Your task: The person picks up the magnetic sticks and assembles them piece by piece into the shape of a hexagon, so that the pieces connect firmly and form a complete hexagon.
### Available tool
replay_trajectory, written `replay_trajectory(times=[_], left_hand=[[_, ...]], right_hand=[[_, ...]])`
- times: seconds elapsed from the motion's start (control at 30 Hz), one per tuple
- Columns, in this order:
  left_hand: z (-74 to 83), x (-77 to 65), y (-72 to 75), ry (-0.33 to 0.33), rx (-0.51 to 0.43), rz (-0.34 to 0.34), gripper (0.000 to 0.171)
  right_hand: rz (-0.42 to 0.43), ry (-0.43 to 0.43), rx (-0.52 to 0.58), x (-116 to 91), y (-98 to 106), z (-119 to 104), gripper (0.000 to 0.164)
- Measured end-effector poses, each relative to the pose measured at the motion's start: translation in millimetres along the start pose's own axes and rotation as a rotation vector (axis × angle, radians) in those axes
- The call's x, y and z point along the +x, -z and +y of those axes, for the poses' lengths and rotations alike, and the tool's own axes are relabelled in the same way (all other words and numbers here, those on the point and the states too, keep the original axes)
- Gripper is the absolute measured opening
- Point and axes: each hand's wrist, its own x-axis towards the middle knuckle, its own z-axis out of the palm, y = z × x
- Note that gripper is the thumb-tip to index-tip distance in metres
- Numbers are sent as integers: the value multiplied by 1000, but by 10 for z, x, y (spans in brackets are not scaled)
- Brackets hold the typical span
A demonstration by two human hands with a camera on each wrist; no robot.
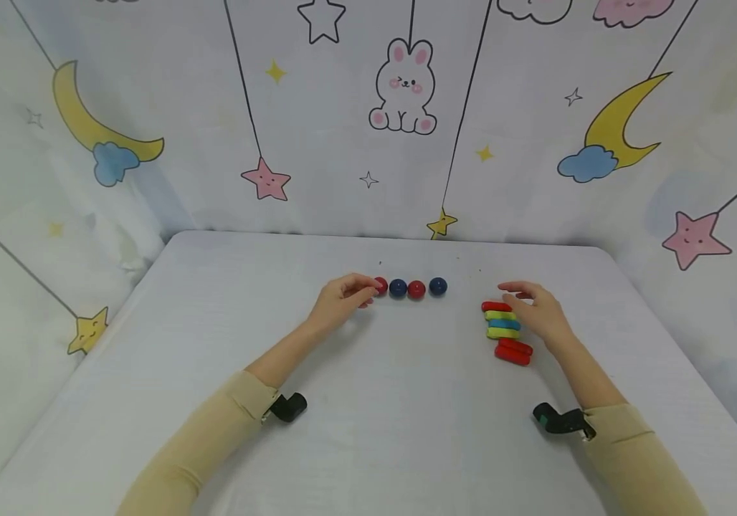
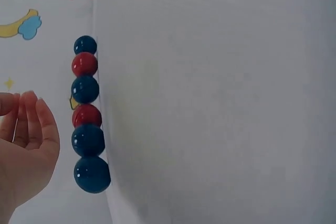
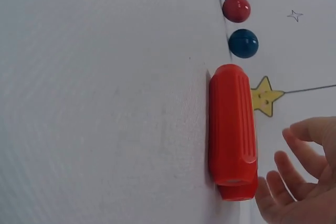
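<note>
My left hand (image 1: 339, 302) is at the left end of a row of glossy balls, its fingertips overlapping a red ball (image 1: 381, 286) in the head view. The left wrist view shows that hand (image 2: 29, 145) with softly bent fingers and nothing between them, beside several dark blue and red balls, the closest a blue ball (image 2: 92, 174). My right hand (image 1: 539, 312), fingers loosely bent and holding nothing, hovers by a column of short plastic cylinders, partly covering a red cylinder (image 1: 495, 306). In the right wrist view a ridged red cylinder (image 3: 231, 124) lies near its fingertips.
The row continues right with a blue ball (image 1: 398, 288), a red ball (image 1: 416, 289) and a slightly separate blue ball (image 1: 438, 286). Yellow-green cylinders, a blue cylinder (image 1: 505, 325) and a red pair (image 1: 513, 351) form the column. A patterned cloth (image 1: 336, 129) hangs behind the white table (image 1: 394, 416).
</note>
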Motion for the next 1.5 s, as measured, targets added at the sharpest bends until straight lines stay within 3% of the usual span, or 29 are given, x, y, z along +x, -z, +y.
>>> replay_trajectory(times=[0.27,0.63,1.0,1.27,1.5], left_hand=[[23,68,-234,-11,12,-92,25],[44,210,-559,21,74,-144,20],[74,439,-798,-5,69,-151,29],[111,672,-955,8,122,-84,35],[116,797,-1017,5,143,-68,36]], right_hand=[[-63,-59,66,11,23,147,45],[-106,-65,87,18,17,203,47],[-130,-63,113,34,17,244,48],[-167,-60,159,49,31,265,51],[-159,-62,154,49,34,283,51]])
